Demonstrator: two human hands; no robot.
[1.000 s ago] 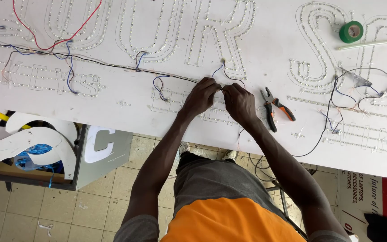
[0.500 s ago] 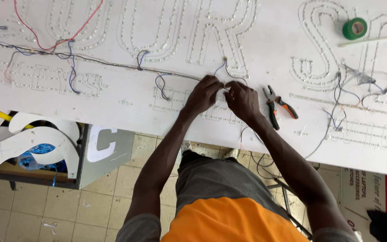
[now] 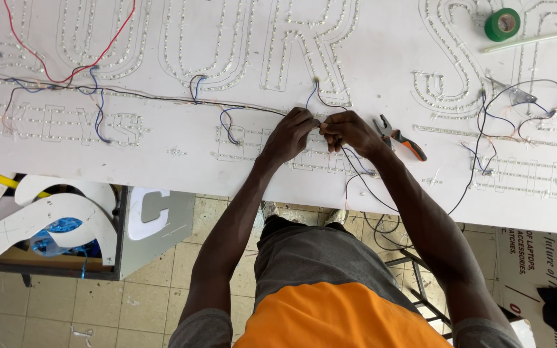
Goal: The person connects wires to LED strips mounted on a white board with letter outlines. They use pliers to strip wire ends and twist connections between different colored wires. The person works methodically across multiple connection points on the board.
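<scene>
Your white sign board [image 3: 162, 161] carries outlined letters dotted with small lights. Near the middle of its front edge, your left hand [image 3: 289, 137] and right hand [image 3: 349, 132] pinch thin dark wires [image 3: 320, 96] between closed fingertips. Orange-handled pliers [image 3: 400, 136] lie just beside your right hand.

Not much diff tbh: both hands, left hand [image 3: 291, 134] & right hand [image 3: 351, 131], stayed pinched on the wires [image 3: 320, 126], view slid right a bit.
</scene>
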